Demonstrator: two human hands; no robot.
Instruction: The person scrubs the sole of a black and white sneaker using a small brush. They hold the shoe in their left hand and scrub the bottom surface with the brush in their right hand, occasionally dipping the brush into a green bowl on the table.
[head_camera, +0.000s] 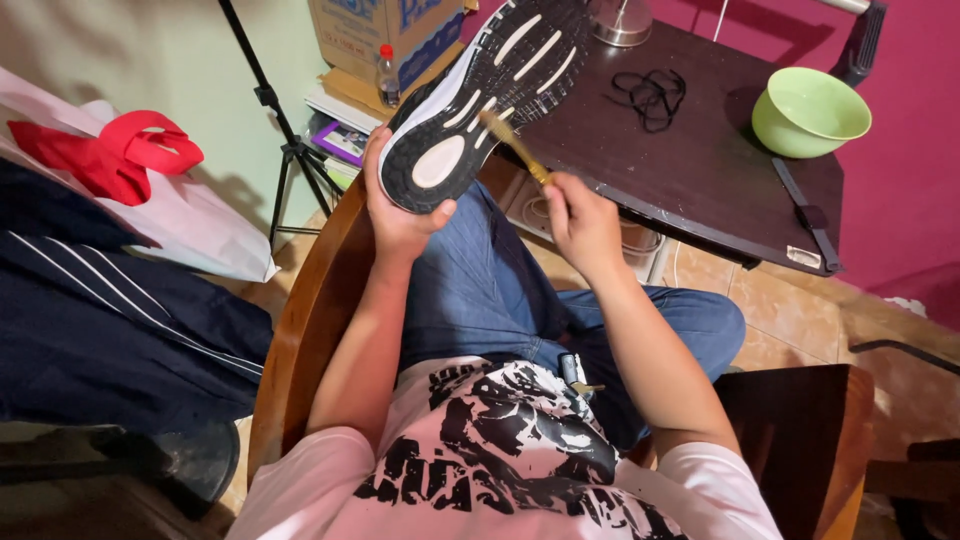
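Observation:
My left hand (395, 215) grips the heel of a black sneaker (485, 95), held sole-up over my lap; the sole is black with white pads. My right hand (582, 225) holds a small yellow-handled brush (515, 142), and its bristle end rests on the middle of the sole. I sit in a wooden chair, in blue jeans and a white printed shirt.
A dark wooden table (700, 160) stands ahead with a green bowl (808, 110), loose black laces (650, 95) and a metal lamp base (622, 22). A cardboard box (385, 35), a bottle and a tripod (290, 150) stand at the left. Clothes and a red bag (120, 155) lie far left.

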